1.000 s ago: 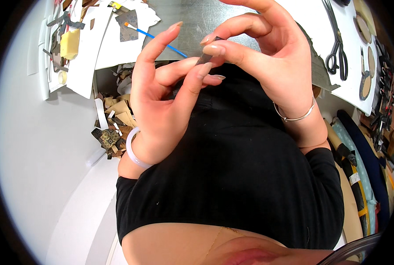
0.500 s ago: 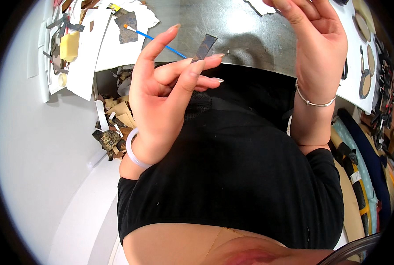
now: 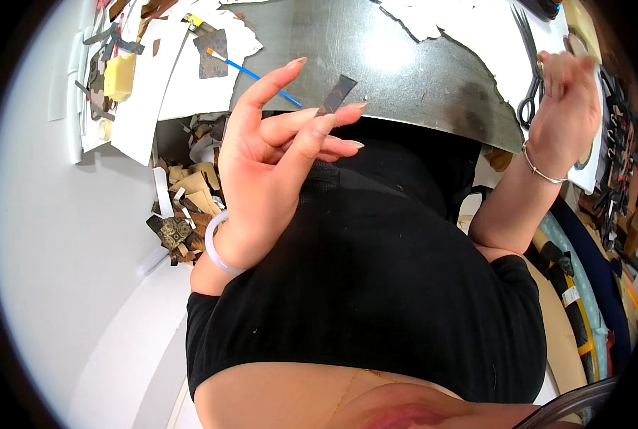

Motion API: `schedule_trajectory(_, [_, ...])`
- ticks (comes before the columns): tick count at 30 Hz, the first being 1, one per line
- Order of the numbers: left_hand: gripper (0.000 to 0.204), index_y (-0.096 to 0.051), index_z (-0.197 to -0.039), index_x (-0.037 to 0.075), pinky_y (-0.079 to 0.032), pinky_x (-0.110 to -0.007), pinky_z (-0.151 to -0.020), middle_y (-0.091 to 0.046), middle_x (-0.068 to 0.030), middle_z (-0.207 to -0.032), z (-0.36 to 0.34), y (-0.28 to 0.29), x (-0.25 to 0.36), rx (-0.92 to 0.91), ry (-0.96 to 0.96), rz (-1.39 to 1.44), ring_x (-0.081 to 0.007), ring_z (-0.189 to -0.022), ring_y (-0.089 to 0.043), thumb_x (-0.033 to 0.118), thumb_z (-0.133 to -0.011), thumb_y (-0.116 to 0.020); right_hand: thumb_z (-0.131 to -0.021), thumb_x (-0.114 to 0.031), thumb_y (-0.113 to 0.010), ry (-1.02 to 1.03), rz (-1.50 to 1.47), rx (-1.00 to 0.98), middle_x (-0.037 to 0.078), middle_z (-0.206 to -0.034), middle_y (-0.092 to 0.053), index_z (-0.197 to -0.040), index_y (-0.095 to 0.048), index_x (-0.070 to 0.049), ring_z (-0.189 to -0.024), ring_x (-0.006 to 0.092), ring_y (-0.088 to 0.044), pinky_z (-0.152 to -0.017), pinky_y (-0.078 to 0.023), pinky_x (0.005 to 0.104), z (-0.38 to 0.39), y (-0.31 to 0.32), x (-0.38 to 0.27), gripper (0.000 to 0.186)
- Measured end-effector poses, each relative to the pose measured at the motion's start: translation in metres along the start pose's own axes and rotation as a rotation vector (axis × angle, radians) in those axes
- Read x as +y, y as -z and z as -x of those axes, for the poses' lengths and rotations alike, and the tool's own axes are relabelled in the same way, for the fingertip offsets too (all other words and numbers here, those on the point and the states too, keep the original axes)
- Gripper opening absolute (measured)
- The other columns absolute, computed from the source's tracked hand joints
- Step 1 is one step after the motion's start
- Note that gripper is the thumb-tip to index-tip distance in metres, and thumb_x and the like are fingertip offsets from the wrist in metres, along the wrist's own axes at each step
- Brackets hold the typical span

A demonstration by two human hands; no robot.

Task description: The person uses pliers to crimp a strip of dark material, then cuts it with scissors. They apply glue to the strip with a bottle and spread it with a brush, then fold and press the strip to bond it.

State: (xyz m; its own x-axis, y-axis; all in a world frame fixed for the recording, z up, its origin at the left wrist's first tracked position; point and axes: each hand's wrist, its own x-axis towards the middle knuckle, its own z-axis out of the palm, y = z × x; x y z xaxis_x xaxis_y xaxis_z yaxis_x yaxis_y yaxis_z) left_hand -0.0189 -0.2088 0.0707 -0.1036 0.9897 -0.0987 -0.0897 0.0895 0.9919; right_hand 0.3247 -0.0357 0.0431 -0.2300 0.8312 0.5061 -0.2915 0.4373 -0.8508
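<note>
My left hand (image 3: 279, 136) pinches a short dark strip (image 3: 339, 94), which looks like leather or coated fabric, between thumb and fingers. It is held up in front of the near table edge, its free end pointing up and right. Behind this hand a blue-handled paintbrush (image 3: 261, 80) with an orange-white tip rests on the table. The tip lies over a dark patterned rectangular piece (image 3: 208, 68). Over at the right, my right hand (image 3: 572, 100) is raised beside black-handled scissors (image 3: 535, 82). Its fingers are smeared by motion, and whether anything is in them does not show.
The grey metal table (image 3: 319, 43) has white torn-edged sheets (image 3: 469, 25) at its far right. A yellow block (image 3: 120, 77) and scraps lie on white boards at left. Below is a heap of scraps (image 3: 183, 214). Fabric rolls (image 3: 594, 236) stand at lower right.
My right hand has moved right and a little down, from over the table to beside the scissors, which now show. My left hand still holds the strip, slightly lower and further right.
</note>
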Motion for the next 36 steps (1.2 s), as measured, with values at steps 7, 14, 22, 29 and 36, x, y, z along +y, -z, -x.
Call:
schedule_trajectory(7, [0.053,-0.032,-0.149,-0.003,-0.061,-0.028,-0.078,-0.075,-0.0216,-0.113,0.003,-0.004,-0.008,-0.036,-0.036,0.042,-0.0232,-0.089,-0.077,0.004,-0.104,-0.059,-0.101,-0.007,-0.063,-0.110,0.300,0.190,0.012,-0.121,-0.072,-0.121,-0.070,0.001,-0.121,0.0231,-0.065,-0.107,-0.047,0.0366,0.024,-0.120,0.000,0.023])
schedule_trajectory(14, [0.059,-0.030,-0.152,-0.003,-0.062,-0.031,-0.079,-0.076,-0.0189,-0.110,0.002,-0.007,-0.007,-0.035,-0.007,0.057,-0.0271,-0.090,-0.077,-0.001,-0.102,-0.061,-0.090,0.002,-0.070,-0.573,-0.153,-0.124,0.011,-0.116,-0.070,-0.111,-0.072,0.002,-0.106,0.0182,-0.066,-0.096,-0.051,0.0338,0.038,-0.180,-0.010,0.021])
schedule_trajectory(22, [0.062,-0.028,-0.153,-0.003,-0.064,-0.039,-0.087,-0.075,-0.0173,-0.108,0.003,-0.001,-0.014,-0.036,-0.123,0.067,-0.0269,-0.091,-0.076,-0.009,-0.099,-0.058,-0.087,0.002,-0.076,-0.475,-0.119,-0.103,0.009,-0.107,-0.072,-0.098,-0.077,-0.001,-0.100,0.0172,-0.067,-0.089,-0.053,0.0304,0.035,-0.192,-0.003,0.011])
schedule_trajectory(29, [0.063,-0.026,-0.154,-0.003,-0.064,-0.042,-0.088,-0.076,-0.0161,-0.105,0.001,0.001,-0.013,-0.037,-0.121,0.056,-0.0265,-0.091,-0.076,-0.009,-0.099,-0.058,-0.089,0.001,-0.075,-0.488,-0.140,-0.090,0.009,-0.104,-0.071,-0.098,-0.078,0.000,-0.095,0.0168,-0.068,-0.084,-0.055,0.0293,0.032,-0.194,-0.006,0.010])
schedule_trajectory(36, [0.063,-0.026,-0.154,-0.004,-0.064,-0.043,-0.088,-0.076,-0.0149,-0.105,0.002,0.002,-0.014,-0.034,-0.150,0.068,-0.0268,-0.091,-0.076,-0.009,-0.099,-0.058,-0.089,0.002,-0.073,-0.479,-0.138,-0.087,0.009,-0.103,-0.071,-0.097,-0.077,0.000,-0.094,0.0165,-0.068,-0.083,-0.055,0.0291,0.030,-0.197,-0.009,0.009])
